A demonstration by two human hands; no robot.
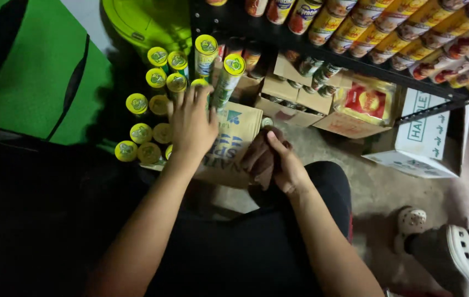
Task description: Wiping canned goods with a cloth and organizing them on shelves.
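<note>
While yellow-lidded cans (152, 99) crowd the left hand (191, 125) (fingers spread), boxes (300, 102) flank it.

A black metal shelf (355, 60) crosses the top right, its rack packed with rows of tins. Beneath it lies bare grey concrete floor (377, 190), dimly lit. Left of the shelf hangs a green panel (31, 71).

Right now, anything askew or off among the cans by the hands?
One green can leans tilted against the cardboard box, just beyond the left hand, while the neighbouring yellow-lidded cans stand upright. Right hand holds a brown cloth. No spills visible.
</note>
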